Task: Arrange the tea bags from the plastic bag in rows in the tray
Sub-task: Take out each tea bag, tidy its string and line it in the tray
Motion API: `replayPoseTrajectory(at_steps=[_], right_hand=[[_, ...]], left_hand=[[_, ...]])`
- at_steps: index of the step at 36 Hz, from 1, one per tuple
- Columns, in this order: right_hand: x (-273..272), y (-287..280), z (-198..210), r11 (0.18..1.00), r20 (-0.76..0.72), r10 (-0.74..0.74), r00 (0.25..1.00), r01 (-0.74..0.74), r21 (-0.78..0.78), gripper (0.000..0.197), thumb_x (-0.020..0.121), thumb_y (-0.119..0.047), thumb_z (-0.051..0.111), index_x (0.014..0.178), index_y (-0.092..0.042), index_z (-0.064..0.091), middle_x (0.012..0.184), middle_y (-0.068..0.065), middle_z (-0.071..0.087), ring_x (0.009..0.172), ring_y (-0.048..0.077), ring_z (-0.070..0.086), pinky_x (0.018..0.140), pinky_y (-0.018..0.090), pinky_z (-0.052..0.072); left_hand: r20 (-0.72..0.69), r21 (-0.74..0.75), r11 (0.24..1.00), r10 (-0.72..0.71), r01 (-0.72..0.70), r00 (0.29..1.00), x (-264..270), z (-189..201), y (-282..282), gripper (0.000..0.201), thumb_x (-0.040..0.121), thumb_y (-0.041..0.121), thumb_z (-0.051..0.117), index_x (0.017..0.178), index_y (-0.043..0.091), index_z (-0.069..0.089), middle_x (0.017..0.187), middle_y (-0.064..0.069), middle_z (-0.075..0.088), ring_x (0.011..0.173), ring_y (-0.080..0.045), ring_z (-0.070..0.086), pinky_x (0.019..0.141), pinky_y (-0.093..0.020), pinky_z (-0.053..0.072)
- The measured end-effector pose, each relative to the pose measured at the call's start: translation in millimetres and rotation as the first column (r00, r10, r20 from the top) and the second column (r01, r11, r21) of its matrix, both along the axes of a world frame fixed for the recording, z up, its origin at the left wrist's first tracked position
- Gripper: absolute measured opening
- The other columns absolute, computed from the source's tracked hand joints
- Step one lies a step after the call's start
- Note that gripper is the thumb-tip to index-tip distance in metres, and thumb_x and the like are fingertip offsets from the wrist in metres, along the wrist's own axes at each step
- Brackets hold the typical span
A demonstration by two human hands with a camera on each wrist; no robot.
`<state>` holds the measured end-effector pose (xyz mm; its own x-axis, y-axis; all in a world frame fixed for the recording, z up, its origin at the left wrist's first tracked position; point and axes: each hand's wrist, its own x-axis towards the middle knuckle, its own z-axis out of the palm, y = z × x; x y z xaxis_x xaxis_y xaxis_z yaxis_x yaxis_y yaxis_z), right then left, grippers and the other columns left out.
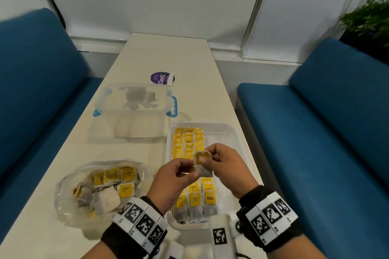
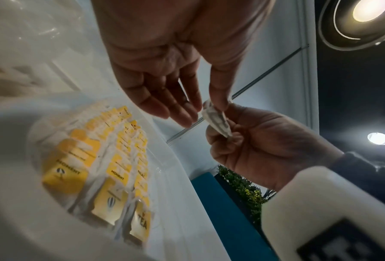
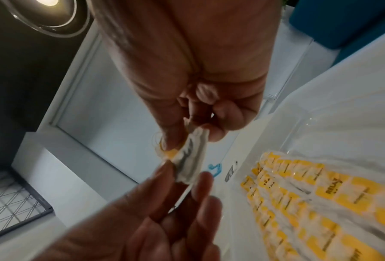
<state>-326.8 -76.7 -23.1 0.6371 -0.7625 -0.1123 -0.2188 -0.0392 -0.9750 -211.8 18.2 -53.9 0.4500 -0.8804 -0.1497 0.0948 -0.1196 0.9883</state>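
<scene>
We saw bare tray (image 1: 228,139) floor at one o'clock of our hands, right of the three tea bag rows (image 1: 188,143). The clear lidded container (image 1: 134,109) blocked eleven o'clock, the plastic bag (image 1: 101,191) sat at nine, and the table (image 1: 168,54) lay open at twelve beyond the purple sticker (image 1: 161,78).

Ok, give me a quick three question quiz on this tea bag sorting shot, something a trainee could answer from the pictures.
1. True or false: both the left hand and the right hand hold the same tea bag.
2. Where does the plastic bag lie relative to the tray? A: on the person's left of it. B: on the person's right of it. C: inside it.
3. Fill in: the tags on the tea bags in the tray are ____ in colour.

Key: 1 true; 2 A; 3 yellow.
</scene>
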Motion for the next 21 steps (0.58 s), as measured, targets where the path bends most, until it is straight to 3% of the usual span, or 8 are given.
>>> replayPoseTrajectory(at_steps=[3,5,8,10,15,18,21], right_hand=[[4,1,-4,0.999,0.022,-0.005,1.000,0.004,0.034,0.011,0.084,-0.004,0.066,0.079,-0.009,0.057,0.067,0.003,0.055,0.048,-0.001,0.048,0.047,0.012,0.039],[5,1,-7,0.999,0.020,-0.026,0.999,0.025,0.035,0.011,0.083,-0.004,0.068,0.082,-0.009,0.058,0.070,0.003,0.055,0.050,-0.002,0.048,0.047,0.010,0.038],[3,0,-12,0.994,0.014,-0.055,0.998,0.054,0.091,0.024,0.078,-0.006,0.073,0.094,-0.010,0.056,0.081,0.006,0.057,0.060,0.005,0.051,0.047,0.010,0.038],[2,-1,-16,0.989,-0.003,-0.060,0.998,0.059,0.138,0.035,0.074,-0.006,0.076,0.097,-0.012,0.051,0.081,0.004,0.055,0.061,0.010,0.050,0.045,0.015,0.039],[5,-3,-22,0.977,0.053,-0.057,0.997,0.045,0.207,0.038,0.070,0.001,0.077,0.083,-0.010,0.042,0.070,0.011,0.052,0.057,0.016,0.057,0.042,0.023,0.038],[7,-10,-20,0.978,0.044,-0.114,0.992,0.105,0.180,0.037,0.071,0.008,0.073,0.076,-0.010,0.041,0.063,0.010,0.052,0.055,0.021,0.053,0.040,0.022,0.037],[7,-29,-14,0.967,-0.008,-0.233,0.972,0.233,0.102,0.036,0.071,0.007,0.074,0.072,-0.010,0.042,0.065,0.012,0.052,0.053,0.017,0.052,0.039,0.020,0.038]], left_hand=[[-0.041,-0.003,1.000,0.019,-0.019,0.999,0,0,1,0.021,0.077,-0.005,0.069,0.083,0.014,0.063,0.059,0.005,0.064,0.054,-0.005,0.059,0.051,-0.012,0.045],[-0.028,0.014,0.999,0.034,-0.033,0.999,2,-1,1,0.020,0.076,-0.005,0.069,0.082,0.014,0.064,0.053,0.006,0.063,0.050,-0.004,0.058,0.051,-0.013,0.045],[-0.014,0.035,0.996,0.083,-0.083,0.996,5,-2,-2,0.016,0.077,-0.002,0.069,0.083,0.012,0.065,0.057,0.004,0.063,0.051,-0.007,0.058,0.052,-0.016,0.046],[-0.030,0.043,0.993,0.112,-0.111,0.993,7,-3,-5,0.014,0.077,0.000,0.070,0.086,0.011,0.065,0.062,0.000,0.063,0.053,-0.009,0.058,0.054,-0.019,0.046],[-0.055,0.047,0.991,0.131,-0.128,0.990,8,-4,-16,0.017,0.075,0.000,0.072,0.086,0.009,0.062,0.065,-0.004,0.062,0.051,-0.007,0.058,0.051,-0.017,0.045],[-0.034,0.043,0.988,0.148,-0.147,0.988,8,-7,-21,0.018,0.080,-0.001,0.067,0.084,0.016,0.061,0.071,-0.003,0.063,0.061,-0.012,0.058,0.051,-0.012,0.044],[0.014,0.053,0.985,0.163,-0.164,0.986,13,-13,-23,0.025,0.087,-0.003,0.056,0.088,0.021,0.063,0.084,0.001,0.063,0.073,-0.012,0.056,0.058,-0.011,0.042]])
